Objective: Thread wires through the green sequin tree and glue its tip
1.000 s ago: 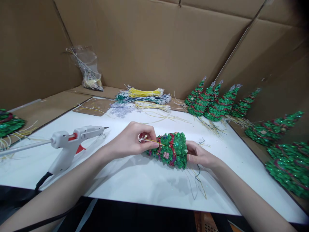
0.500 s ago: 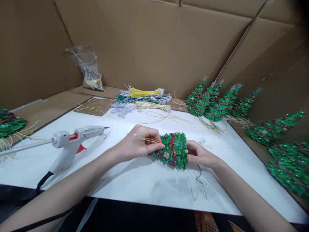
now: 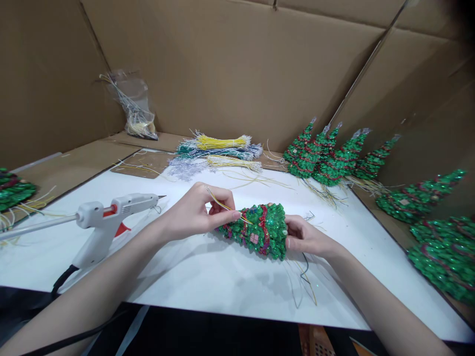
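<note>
A glittery green Christmas tree figurine (image 3: 272,230) with red garlands lies on its side, its wide base to the right. My right hand (image 3: 306,236) grips it at the base, the fingertips partly hidden behind the rim. My left hand (image 3: 198,210) is closed in a pinch on a thin yellow-and-white wire (image 3: 218,200) over the tree's narrower part. One end of that wire touches the tree's surface; the other sticks up past the fingers. Loose dark and yellow wires (image 3: 305,272) trail below the base. The tree's tip is hidden behind my left hand.
A white glue gun (image 3: 98,222) stands at the left, its cord running under my left forearm. Wire bundles (image 3: 222,143), small clear pieces (image 3: 187,169) and a plastic bag (image 3: 139,111) are at the back. More trees (image 3: 334,155) stand along the right; another tree (image 3: 15,189) is far left.
My left hand has slid left along the tree with the wire, uncovering more of the tree's narrower part. My right hand keeps its hold on the base.
</note>
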Demonstrator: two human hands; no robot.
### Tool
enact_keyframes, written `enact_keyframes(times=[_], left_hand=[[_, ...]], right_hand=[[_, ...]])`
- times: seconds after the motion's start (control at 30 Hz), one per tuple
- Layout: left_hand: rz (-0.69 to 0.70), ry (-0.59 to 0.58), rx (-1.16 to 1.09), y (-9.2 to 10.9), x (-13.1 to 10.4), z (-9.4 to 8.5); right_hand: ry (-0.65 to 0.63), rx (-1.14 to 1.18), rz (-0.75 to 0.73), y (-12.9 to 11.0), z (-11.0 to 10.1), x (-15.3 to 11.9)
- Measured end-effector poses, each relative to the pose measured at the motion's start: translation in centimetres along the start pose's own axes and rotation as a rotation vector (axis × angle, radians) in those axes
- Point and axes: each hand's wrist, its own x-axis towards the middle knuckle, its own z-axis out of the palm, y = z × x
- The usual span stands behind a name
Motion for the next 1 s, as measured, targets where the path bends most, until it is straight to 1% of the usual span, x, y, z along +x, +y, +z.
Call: enact_keyframes(times=[0.3, 0.47, 0.6, 0.73, 0.83, 1.0], left_hand=[[0.004, 0.014, -0.023, 0.4, 0.3, 0.9], [-0.024, -0.001, -0.004, 0.6, 0.4, 1.5], [-0.03, -0.021, 0.01, 0.4, 0.5, 2.2], [-0.006, -0.036, 0.044, 0.1, 0.7, 2.6], [0.019, -0.04, 0.066, 0.0, 0.7, 2.4], [0.07, -0.018, 0.063, 0.1, 0.4, 1.3]], right_hand=[[0.027, -0.007, 0.027, -0.1, 0.0, 0.1], [0.027, -0.006, 0.024, -0.2, 0.0, 0.2], [0.039, -0.006, 0.019, -0.3, 0.0, 0.3], [0.043, 0.005, 0.03, -0.2, 0.1, 0.3], [0.041, 0.01, 0.028, -0.2, 0.1, 0.3], [0.021, 0.019, 0.019, -0.2, 0.1, 0.2]])
